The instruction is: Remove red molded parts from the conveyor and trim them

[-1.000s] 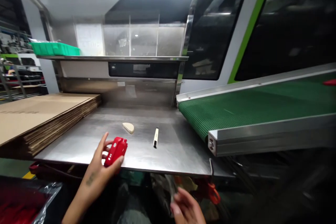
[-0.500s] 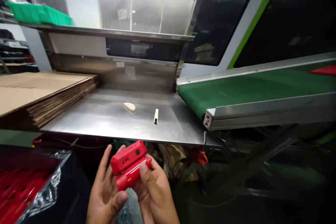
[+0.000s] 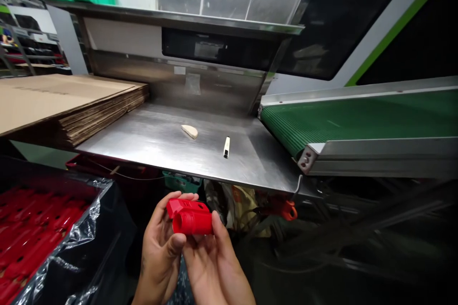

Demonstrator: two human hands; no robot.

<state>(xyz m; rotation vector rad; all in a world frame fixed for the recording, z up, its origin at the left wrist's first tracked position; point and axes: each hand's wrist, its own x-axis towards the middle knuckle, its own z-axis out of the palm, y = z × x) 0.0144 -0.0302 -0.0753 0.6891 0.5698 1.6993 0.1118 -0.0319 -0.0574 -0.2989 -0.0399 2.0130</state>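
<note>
Red plastic part lies crosswise, round end leftward, between left hand and right hand.

A red plastic part sits between both hands, below the front edge of the steel table. It has a flat, boxy upper section and a round barrel beneath it, whose ribbed circular end faces the camera. It lies roughly level, turned slightly left
</note>
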